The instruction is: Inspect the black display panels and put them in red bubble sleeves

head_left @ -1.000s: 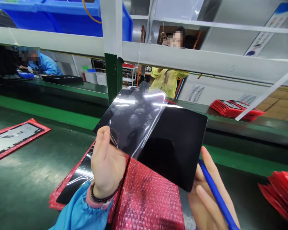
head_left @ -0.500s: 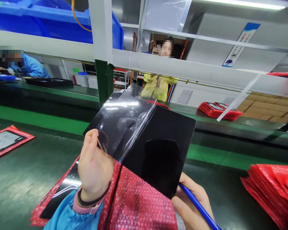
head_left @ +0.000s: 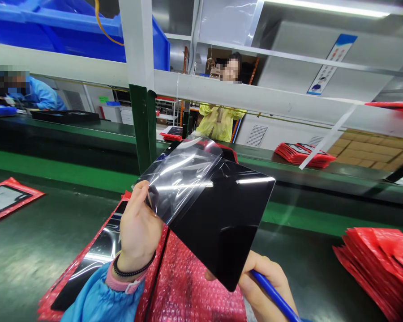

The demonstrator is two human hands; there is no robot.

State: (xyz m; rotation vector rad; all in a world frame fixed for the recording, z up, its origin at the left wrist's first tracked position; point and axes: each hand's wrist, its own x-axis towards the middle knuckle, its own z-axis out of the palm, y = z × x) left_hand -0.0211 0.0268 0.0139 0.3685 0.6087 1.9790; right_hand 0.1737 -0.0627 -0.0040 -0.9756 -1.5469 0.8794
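Observation:
A flat black glass panel [head_left: 218,219], like a tablet screen, is held up tilted before me. Clear plastic film [head_left: 184,174] covers its left part and is folded back from the rest. My left hand [head_left: 139,223] pinches the panel's left side and the film's edge. My right hand [head_left: 265,281] grips the lower right corner, with a blue pen-like stick [head_left: 272,293] also tucked in it. Below lies red bubble wrap [head_left: 191,281]. To its left, another dark glossy panel [head_left: 100,250] rests on a red bubble-wrap bag.
Red bubble-wrap bags [head_left: 376,264] are piled at the right of the green bench [head_left: 20,250]. One wrapped panel [head_left: 8,199] lies at the left. A white post [head_left: 137,40] and crossbar stand ahead, with co-workers beyond and a red stack [head_left: 302,154] on the far ledge.
The panel has tipped, so bright light streaks now show on its glass and film. My left hand has shifted slightly right. Both hands keep hold.

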